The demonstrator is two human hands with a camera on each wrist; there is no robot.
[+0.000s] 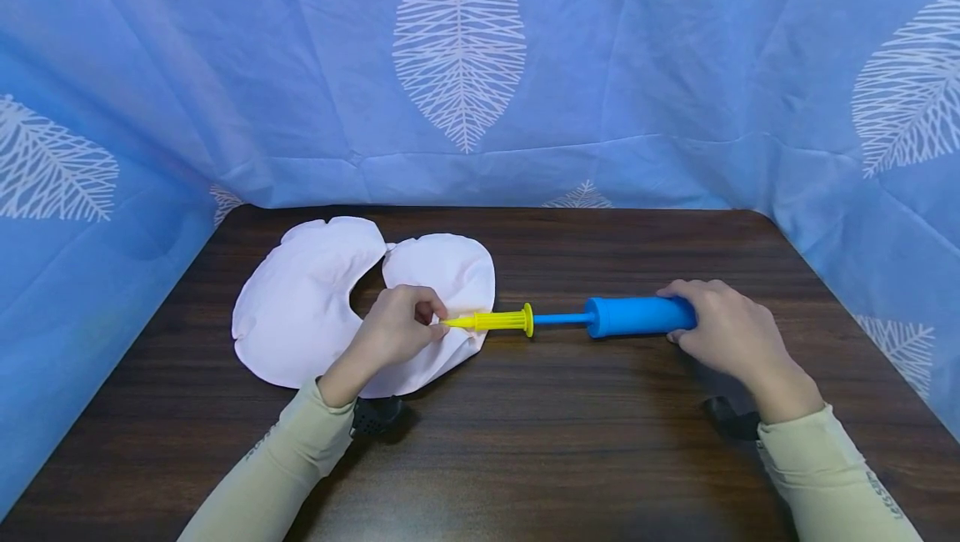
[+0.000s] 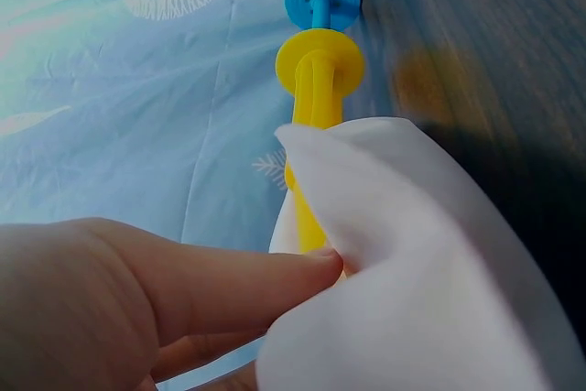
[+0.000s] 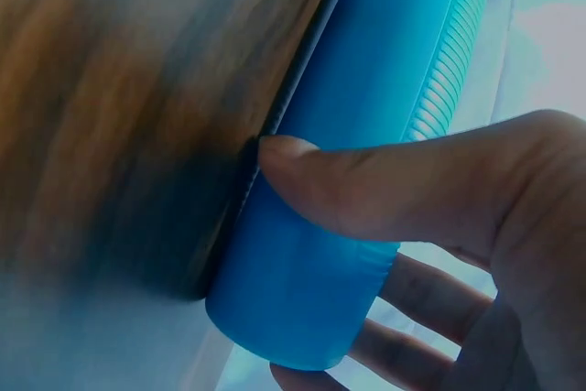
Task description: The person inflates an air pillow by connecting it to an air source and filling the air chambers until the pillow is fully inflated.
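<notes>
A white U-shaped inflatable neck pillow, wrinkled and partly filled, lies on the left half of the table. Over its right lobe, my left hand pinches the tip of a yellow nozzle with thumb and fingers, right where it meets the pillow. In the left wrist view a fold of the pillow hides part of the nozzle. The nozzle joins a thin blue rod, drawn out of the blue barrel of a hand air pump. My right hand grips the barrel's far end, thumb across it.
The dark wood-grain table has its back edge against a blue curtain with white leaf prints. Curtain also hangs along both sides. The pump lies low, close over the tabletop.
</notes>
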